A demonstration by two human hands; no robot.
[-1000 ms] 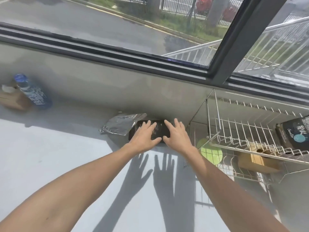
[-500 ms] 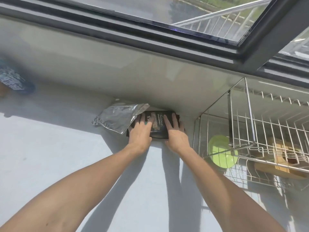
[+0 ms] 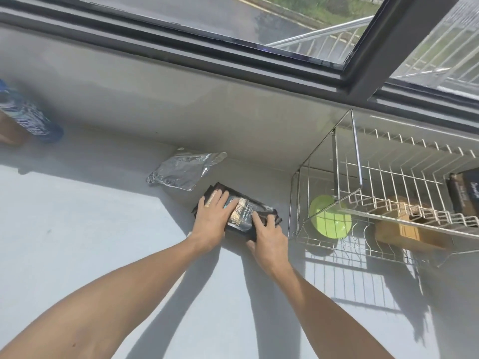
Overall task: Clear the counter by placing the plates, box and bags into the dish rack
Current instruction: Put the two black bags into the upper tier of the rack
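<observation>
A black bag [image 3: 245, 213] with a pale label lies on the white counter, close to the back wall. My left hand [image 3: 211, 220] lies over its left end and my right hand [image 3: 267, 233] grips its right end, thumb under the near edge. A silver foil bag [image 3: 181, 171] rests just behind and to the left, untouched. To the right stands the two-tier wire dish rack [image 3: 388, 177]. Its lower tier holds a green plate [image 3: 330, 220] standing on edge and a brown box [image 3: 396, 226]. Another black bag [image 3: 466, 193] sits on the upper tier.
A blue-labelled water bottle [image 3: 28, 119] lies at the far left beside a brown object [image 3: 10, 133]. A dark-framed window [image 3: 259, 60] runs above the back wall. Sunlit counter [image 3: 77, 242] spreads in front of the bags.
Both hands have closed on the black bag and drawn it toward me and to the right, away from the foil bag. It now sits at an angle.
</observation>
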